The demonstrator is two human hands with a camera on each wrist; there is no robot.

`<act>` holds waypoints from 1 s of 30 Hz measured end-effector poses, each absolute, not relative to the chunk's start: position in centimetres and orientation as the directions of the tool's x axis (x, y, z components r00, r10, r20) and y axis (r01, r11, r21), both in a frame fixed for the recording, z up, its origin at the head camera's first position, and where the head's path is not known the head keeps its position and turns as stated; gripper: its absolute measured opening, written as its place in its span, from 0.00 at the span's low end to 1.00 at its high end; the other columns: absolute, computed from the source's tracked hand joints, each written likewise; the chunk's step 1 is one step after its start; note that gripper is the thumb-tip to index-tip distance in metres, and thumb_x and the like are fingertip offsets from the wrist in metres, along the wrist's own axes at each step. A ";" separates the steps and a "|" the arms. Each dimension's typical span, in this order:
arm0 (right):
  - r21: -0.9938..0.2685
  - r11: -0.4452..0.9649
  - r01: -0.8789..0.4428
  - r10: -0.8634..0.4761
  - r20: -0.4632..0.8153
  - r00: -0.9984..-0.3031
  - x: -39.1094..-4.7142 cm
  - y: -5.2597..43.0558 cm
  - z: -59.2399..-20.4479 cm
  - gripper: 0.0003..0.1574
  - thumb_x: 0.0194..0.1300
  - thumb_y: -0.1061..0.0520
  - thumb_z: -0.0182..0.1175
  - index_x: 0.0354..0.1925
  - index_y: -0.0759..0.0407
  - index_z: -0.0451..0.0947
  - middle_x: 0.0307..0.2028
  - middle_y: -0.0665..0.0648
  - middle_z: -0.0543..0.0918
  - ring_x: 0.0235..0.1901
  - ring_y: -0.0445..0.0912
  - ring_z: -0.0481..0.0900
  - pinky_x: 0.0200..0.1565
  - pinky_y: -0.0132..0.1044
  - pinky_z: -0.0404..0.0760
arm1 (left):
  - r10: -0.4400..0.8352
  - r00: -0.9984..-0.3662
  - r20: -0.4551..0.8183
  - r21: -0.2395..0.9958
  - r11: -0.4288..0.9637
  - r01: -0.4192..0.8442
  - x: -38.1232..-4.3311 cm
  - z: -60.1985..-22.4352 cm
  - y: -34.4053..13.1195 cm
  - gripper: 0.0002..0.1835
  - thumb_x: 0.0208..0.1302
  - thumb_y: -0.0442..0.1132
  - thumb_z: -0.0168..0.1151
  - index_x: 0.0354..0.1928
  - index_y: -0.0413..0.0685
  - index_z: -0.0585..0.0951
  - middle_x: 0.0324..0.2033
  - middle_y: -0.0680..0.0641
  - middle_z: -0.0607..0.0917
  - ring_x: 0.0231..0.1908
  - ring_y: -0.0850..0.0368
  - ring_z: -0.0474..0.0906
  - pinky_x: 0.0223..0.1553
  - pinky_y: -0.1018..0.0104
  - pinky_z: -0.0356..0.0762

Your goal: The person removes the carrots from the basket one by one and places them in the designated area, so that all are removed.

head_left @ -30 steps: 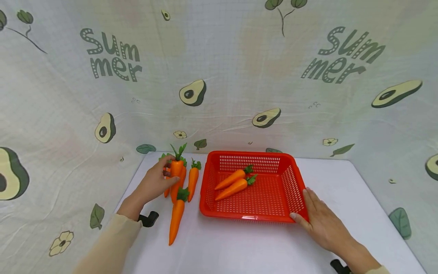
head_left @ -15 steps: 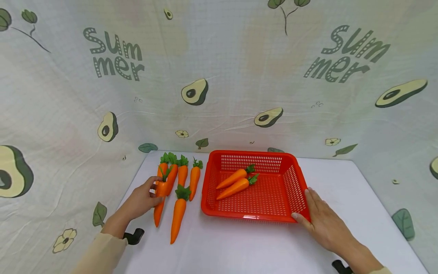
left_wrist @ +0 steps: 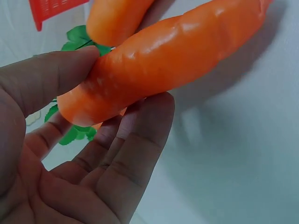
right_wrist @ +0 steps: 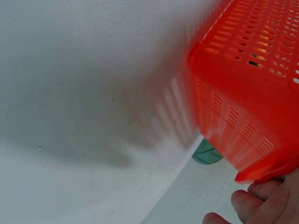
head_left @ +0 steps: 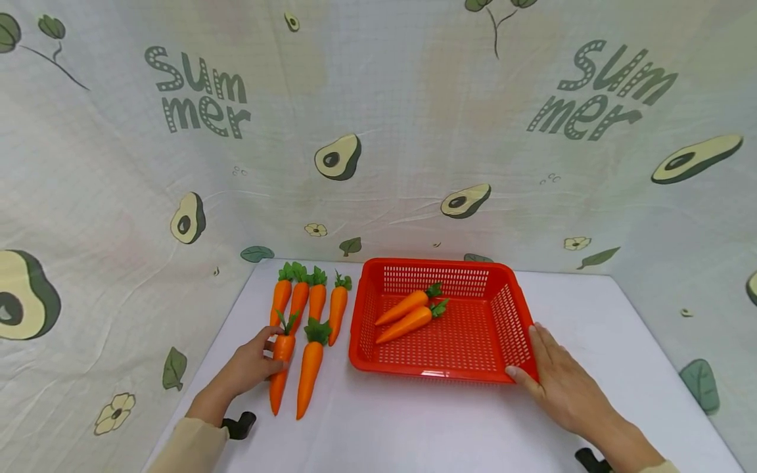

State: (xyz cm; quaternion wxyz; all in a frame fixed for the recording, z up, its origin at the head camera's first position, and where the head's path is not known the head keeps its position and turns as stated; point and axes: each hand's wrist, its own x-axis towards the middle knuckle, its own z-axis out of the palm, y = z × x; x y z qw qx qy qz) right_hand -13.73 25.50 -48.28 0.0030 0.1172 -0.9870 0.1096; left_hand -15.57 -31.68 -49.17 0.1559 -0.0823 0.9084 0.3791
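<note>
In the head view my left hand (head_left: 251, 361) pinches an orange carrot (head_left: 280, 378) with green leaves near its leafy end, its tip pointing toward me. The left wrist view shows the thumb and fingers on opposite sides of this carrot (left_wrist: 173, 56). Right beside it lies another carrot (head_left: 310, 374). My right hand (head_left: 564, 384) rests against the right side of a red plastic basket (head_left: 437, 376), fingers straight, thumb at the front corner. Inside the basket lie two carrots, a rear carrot (head_left: 405, 306) and a front carrot (head_left: 407, 326).
Several more carrots (head_left: 338, 309) lie in a row behind the left hand, leaves toward the back. All stands on a white table (head_left: 414, 427). A printed cloth (head_left: 390, 98) with avocados and lettering rises behind the table's back edge.
The left hand has carried its carrot from over the row to the left and toward me, down beside the front carrot. The right hand and basket have stayed in place.
</note>
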 end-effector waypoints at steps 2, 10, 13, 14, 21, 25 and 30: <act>-0.217 0.949 -0.228 -0.228 0.028 -0.973 -13.8 25.5 -48.3 0.66 0.74 0.26 0.53 0.83 0.71 0.41 0.79 0.78 0.54 0.74 0.73 0.59 0.69 0.72 0.67 | -0.026 -0.942 -0.335 0.655 0.712 -0.253 -15.6 -49.4 -31.6 0.38 0.65 0.40 0.74 0.73 0.47 0.67 0.60 0.34 0.79 0.41 0.52 0.82 0.43 0.56 0.88; -0.223 0.949 -0.224 -0.224 0.024 -0.974 -13.8 25.5 -48.3 0.67 0.75 0.26 0.53 0.83 0.70 0.39 0.79 0.77 0.53 0.74 0.72 0.59 0.69 0.72 0.67 | -0.026 -0.951 -0.309 0.610 0.762 -0.219 -15.9 -50.0 -31.6 0.38 0.63 0.42 0.75 0.73 0.47 0.69 0.56 0.37 0.81 0.41 0.52 0.81 0.43 0.55 0.86; -0.225 0.947 -0.228 -0.228 0.025 -0.973 -13.8 25.4 -48.2 0.67 0.75 0.26 0.53 0.83 0.70 0.39 0.79 0.77 0.53 0.75 0.72 0.58 0.70 0.72 0.66 | -0.026 -0.951 -0.309 0.605 0.765 -0.218 -16.0 -50.1 -31.5 0.39 0.63 0.43 0.76 0.73 0.47 0.69 0.56 0.38 0.81 0.41 0.52 0.80 0.44 0.54 0.85; -0.226 0.947 -0.230 -0.230 0.026 -0.973 -13.8 25.4 -48.2 0.67 0.75 0.27 0.53 0.83 0.70 0.38 0.79 0.77 0.53 0.75 0.72 0.58 0.70 0.72 0.66 | -0.025 -0.950 -0.312 0.607 0.764 -0.220 -16.0 -50.2 -31.5 0.39 0.63 0.44 0.76 0.74 0.47 0.69 0.56 0.38 0.81 0.41 0.52 0.80 0.44 0.54 0.86; -0.230 0.943 -0.239 -0.237 0.037 -0.971 -13.8 25.5 -48.2 0.66 0.75 0.28 0.54 0.83 0.71 0.40 0.79 0.77 0.53 0.74 0.72 0.59 0.69 0.72 0.67 | -0.033 -0.946 -0.322 0.604 0.763 -0.232 -16.1 -50.5 -31.1 0.40 0.63 0.44 0.76 0.75 0.48 0.69 0.57 0.39 0.81 0.42 0.51 0.80 0.44 0.55 0.86; -0.232 0.943 -0.240 -0.238 0.041 -0.971 -13.8 25.5 -48.3 0.66 0.75 0.28 0.54 0.83 0.71 0.40 0.79 0.77 0.53 0.75 0.72 0.59 0.70 0.72 0.67 | -0.033 -0.945 -0.326 0.600 0.765 -0.234 -16.1 -50.3 -30.8 0.41 0.63 0.44 0.77 0.76 0.49 0.69 0.57 0.38 0.81 0.44 0.50 0.79 0.45 0.55 0.86; -0.232 0.942 -0.242 -0.238 0.043 -0.970 -13.8 25.5 -48.3 0.65 0.75 0.28 0.54 0.83 0.71 0.41 0.79 0.77 0.54 0.75 0.72 0.59 0.70 0.72 0.66 | -0.039 -0.942 -0.333 0.587 0.774 -0.239 -16.1 -50.0 -30.6 0.42 0.63 0.46 0.77 0.76 0.49 0.69 0.57 0.39 0.81 0.46 0.50 0.79 0.46 0.53 0.87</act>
